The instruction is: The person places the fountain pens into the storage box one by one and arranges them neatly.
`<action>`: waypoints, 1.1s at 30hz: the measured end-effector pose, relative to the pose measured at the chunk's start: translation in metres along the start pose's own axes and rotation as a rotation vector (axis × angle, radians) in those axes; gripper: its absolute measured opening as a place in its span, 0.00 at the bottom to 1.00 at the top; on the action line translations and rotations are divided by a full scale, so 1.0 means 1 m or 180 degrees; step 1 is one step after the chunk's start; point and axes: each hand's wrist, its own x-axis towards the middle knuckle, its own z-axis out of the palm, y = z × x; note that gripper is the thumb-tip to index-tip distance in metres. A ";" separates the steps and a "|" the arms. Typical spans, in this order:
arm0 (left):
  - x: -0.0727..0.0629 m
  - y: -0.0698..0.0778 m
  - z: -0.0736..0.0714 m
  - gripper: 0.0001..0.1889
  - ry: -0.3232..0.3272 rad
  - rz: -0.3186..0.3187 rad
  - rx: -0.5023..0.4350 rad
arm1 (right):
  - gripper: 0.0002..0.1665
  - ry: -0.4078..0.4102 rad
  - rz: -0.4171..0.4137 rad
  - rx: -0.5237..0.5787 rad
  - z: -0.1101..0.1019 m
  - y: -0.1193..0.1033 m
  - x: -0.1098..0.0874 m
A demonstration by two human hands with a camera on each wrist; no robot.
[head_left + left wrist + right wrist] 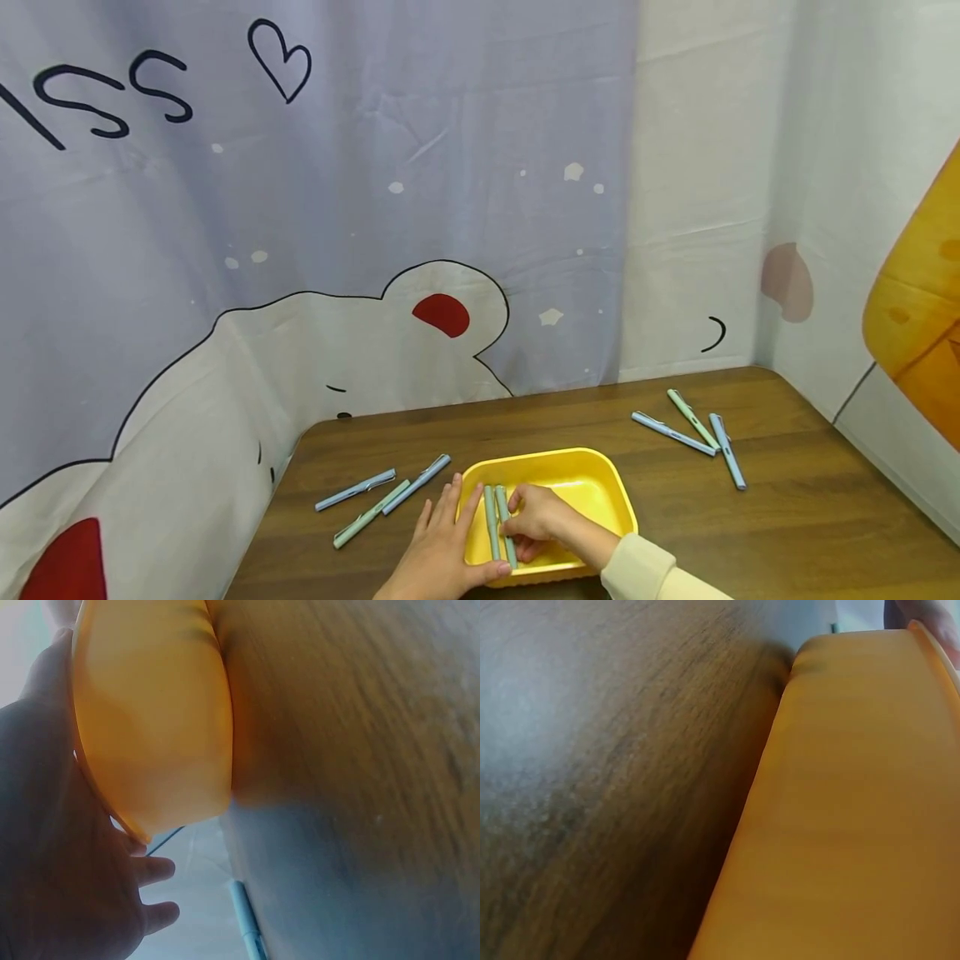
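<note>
A yellow tray (611,492) sits near the front of the table, its outer wall (154,727) filling much of the left wrist view. Inside, along its left side, two green pens lie side by side: a left pen (491,523) and a right pen (502,497). My right hand (542,517) reaches into the tray and pinches the right pen between thumb and fingers. Spread over the tray's left rim is my left hand (442,550), fingers extended and thumb at the near left corner. In the right wrist view, the tray's wall (847,787) hides the right hand.
Left of the tray lie a blue pen (356,490), a green pen (371,514) and another blue pen (417,484). At the back right are a blue pen (672,433), a green pen (692,418) and a blue pen (727,452). A printed curtain (480,167) hangs behind the wooden table (750,542).
</note>
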 end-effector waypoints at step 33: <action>-0.003 0.005 -0.003 0.58 0.0080 0.0045 -0.0016 | 0.22 0.0011 -0.1198 -0.0600 -0.084 0.003 -0.045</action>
